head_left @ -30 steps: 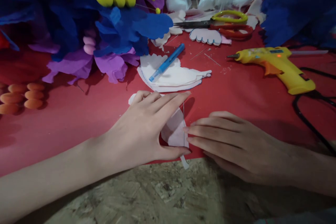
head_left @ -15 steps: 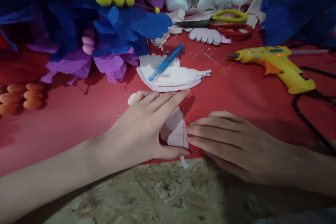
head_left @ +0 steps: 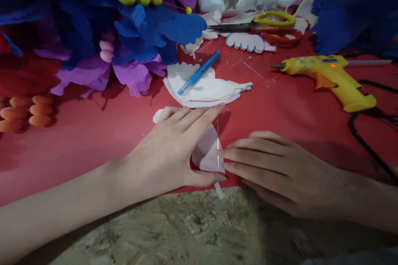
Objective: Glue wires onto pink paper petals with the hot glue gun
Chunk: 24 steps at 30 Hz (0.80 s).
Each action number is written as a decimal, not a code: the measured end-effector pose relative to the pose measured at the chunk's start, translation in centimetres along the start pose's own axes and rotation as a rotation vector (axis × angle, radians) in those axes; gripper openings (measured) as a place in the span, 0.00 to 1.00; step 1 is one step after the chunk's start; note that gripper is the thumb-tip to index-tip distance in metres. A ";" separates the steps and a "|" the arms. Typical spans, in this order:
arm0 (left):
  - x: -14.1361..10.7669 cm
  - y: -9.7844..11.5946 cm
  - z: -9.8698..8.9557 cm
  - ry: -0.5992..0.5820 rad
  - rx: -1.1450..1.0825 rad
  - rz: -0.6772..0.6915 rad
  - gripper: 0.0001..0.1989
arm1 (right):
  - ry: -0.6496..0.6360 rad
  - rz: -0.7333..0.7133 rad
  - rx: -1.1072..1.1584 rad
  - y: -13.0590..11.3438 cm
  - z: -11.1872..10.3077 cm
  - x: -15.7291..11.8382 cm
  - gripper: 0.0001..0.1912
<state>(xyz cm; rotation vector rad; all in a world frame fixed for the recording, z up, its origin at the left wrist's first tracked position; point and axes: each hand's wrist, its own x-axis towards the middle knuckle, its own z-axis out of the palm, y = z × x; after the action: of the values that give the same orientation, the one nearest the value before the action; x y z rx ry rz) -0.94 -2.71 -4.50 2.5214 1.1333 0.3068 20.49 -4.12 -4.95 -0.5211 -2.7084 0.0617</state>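
My left hand (head_left: 168,145) lies palm down over a pale pink cut piece (head_left: 207,149), its thumb spread away from the fingers. A thin straight wire (head_left: 218,140) runs along the right edge of that piece, passing near the thumb and index fingertips. To the right, my right hand (head_left: 267,165) rests with fingers stretched out, two fingertips touching the piece's right edge beside the wire. A narrow pale tip (head_left: 219,190) sticks out below the left thumb, over the red sheet's front edge.
White cut shapes (head_left: 211,89) with a blue pen (head_left: 199,72) on top lie ahead. Scissors (head_left: 273,18) are beyond. A yellow glue gun (head_left: 336,76) with black cord is at right. Blue petals (head_left: 174,29) and orange ovals (head_left: 40,109) are left, on the red sheet (head_left: 93,145).
The view has shifted slightly, moving the scene a little to the right. Both hands keep nearly the same pose on the piece, and the wire shows a brighter glint.
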 end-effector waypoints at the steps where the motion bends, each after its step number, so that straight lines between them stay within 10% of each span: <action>1: 0.0 0.0 0.0 0.000 0.005 0.000 0.45 | -0.003 -0.002 -0.003 0.0 0.0 0.0 0.19; 24: -0.1 0.1 -0.2 -0.016 0.002 -0.002 0.47 | 0.002 -0.018 -0.037 -0.1 -0.2 0.4 0.19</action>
<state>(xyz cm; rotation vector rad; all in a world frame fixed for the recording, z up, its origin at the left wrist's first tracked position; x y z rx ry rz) -1.06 -2.81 -4.31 2.5196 1.1306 0.2848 20.15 -4.06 -4.62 -0.5071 -2.7165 0.0060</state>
